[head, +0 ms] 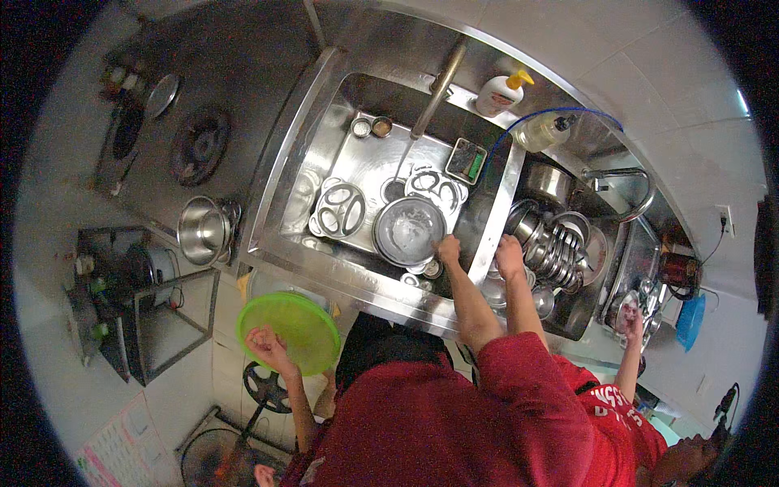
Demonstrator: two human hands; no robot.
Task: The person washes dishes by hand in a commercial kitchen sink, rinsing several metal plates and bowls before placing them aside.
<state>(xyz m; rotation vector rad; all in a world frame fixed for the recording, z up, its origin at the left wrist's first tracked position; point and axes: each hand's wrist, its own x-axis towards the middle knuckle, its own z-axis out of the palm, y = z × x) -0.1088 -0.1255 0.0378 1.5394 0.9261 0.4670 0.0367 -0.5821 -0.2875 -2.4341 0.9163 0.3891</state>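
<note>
My right hand point(449, 249) grips the right rim of a round steel bowl point(389, 243) inside the sink point(365, 277). White suds or water lie in the bowl. My left hand point(266, 347), fingers loosely bent and apart, is above a round green plastic lid or tray point(310, 341) and holds nothing visible. Left of the bowl sits a compartmented steel plate point(341, 210); another compartmented plate point(438, 185) lies behind it, partly hidden. Two small cups point(371, 126) stand at the back. Water runs from the faucet point(438, 91). A small tray point(466, 161) holds a green scrubber.
A co-worker's hand point(510, 255) reaches over the second basin of stacked steel dishes point(554, 249); their other hand point(633, 325) is farther right. A pump bottle point(499, 94) and clear bottle point(541, 133) stand behind. A steel pot point(204, 230) sits left.
</note>
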